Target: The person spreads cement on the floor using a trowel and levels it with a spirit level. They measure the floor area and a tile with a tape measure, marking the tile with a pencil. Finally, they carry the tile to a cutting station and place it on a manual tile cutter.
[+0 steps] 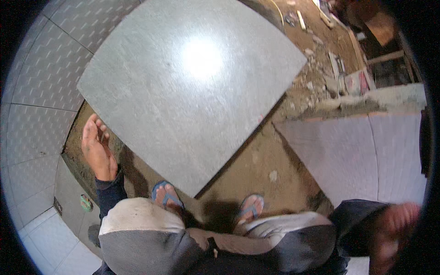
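Note:
A large square grey floor tile (183, 119) with a glossy, mottled face fills the middle and far part of the view, one corner pointing toward my feet. Bright light glares off its surface. My left hand (97, 149) is beside the tile's left edge, fingers stretched out and slightly bent, fingertips close to that edge; whether they touch it I cannot tell. At the lower right, away from the tile, my right hand (396, 231) is smeared by motion, so its fingers are unclear.
Patterned wall tiles (50, 87) rise on the left. My sandalled feet (251, 207) stand on brown sandy ground (256, 169) beside the tile's near corner. Pale tiles (339, 151) cover a surface at right. Rubble (316, 73) lies beyond. A small green round object (85, 203) sits lower left.

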`<action>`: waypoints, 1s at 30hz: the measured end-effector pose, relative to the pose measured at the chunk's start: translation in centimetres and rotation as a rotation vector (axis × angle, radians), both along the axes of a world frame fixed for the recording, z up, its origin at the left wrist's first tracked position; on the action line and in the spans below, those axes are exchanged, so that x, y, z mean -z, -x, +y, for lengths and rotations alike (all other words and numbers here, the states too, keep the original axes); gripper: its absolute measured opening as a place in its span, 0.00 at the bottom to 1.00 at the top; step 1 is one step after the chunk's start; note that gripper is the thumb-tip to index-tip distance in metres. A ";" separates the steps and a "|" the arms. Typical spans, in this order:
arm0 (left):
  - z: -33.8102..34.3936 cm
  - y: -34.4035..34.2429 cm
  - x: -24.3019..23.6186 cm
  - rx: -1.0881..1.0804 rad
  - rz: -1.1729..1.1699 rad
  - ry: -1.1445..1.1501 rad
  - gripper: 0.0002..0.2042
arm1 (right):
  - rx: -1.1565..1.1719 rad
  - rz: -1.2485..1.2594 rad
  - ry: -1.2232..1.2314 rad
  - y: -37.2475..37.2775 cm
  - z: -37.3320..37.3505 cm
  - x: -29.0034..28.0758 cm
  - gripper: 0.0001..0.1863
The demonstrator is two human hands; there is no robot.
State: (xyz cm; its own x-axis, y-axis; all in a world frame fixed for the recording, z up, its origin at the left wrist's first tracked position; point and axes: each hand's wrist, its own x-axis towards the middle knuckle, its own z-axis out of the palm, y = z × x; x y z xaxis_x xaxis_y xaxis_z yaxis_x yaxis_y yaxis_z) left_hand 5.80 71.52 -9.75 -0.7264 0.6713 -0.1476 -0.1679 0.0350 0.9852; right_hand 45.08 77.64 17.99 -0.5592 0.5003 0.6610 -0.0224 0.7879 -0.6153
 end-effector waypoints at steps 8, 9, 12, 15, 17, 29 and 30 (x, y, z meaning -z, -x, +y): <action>-0.1 0.9 3.8 -0.054 -0.552 0.146 0.19 | 0.667 -0.638 -0.251 -1.1 31.3 14.3 0.24; 0.2 0.3 3.0 -0.059 -0.559 0.136 0.19 | 0.821 -0.783 -0.182 0.2 34.0 16.8 0.27; 0.0 -0.6 1.9 -0.060 -0.607 0.048 0.20 | 0.976 -1.031 0.015 3.0 36.0 20.2 0.34; -0.4 -0.4 3.9 -0.078 -0.661 -0.026 0.22 | 1.020 -0.974 0.252 4.5 36.3 22.4 0.38; 0.8 -0.9 3.7 -0.108 -0.734 0.013 0.23 | 1.031 -0.865 0.413 3.2 37.6 23.9 0.41; -2.4 -1.2 -9.2 -0.341 -0.540 0.201 0.27 | 1.135 -0.512 0.508 3.6 25.3 8.0 0.38; -3.9 0.0 -11.2 -0.376 -0.466 0.236 0.27 | 1.086 -0.461 0.493 3.6 23.7 5.5 0.39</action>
